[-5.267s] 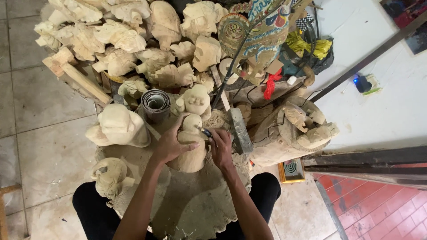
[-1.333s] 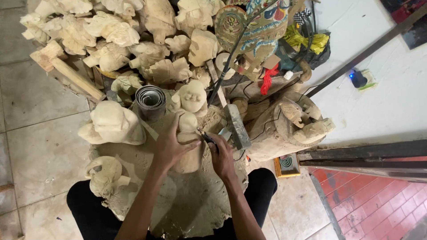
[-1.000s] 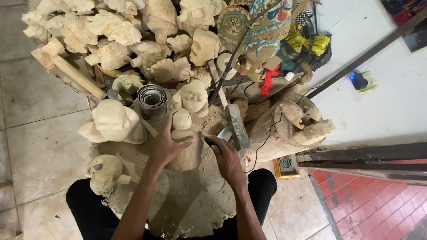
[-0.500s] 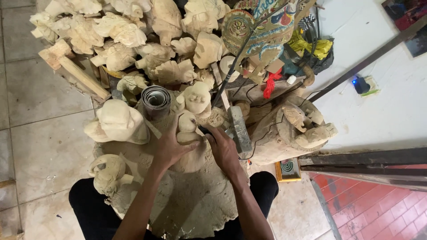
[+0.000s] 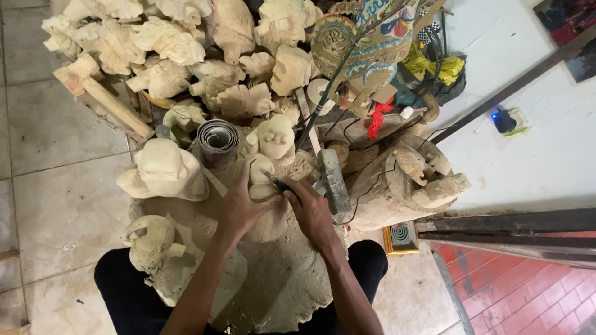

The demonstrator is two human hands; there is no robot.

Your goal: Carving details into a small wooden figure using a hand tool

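The pale wooden figure (image 5: 264, 186) at frame centre is steadied by the left hand (image 5: 239, 208) wrapped round it while the right hand (image 5: 310, 211) grips a small dark tool (image 5: 282, 184); short, controlled strokes would serve best.

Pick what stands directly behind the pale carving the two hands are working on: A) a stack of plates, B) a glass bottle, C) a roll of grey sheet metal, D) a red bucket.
C: the roll of grey sheet metal stands on end just beyond the pale carving, which the left hand steadies while the right hand works on it with a small tool.
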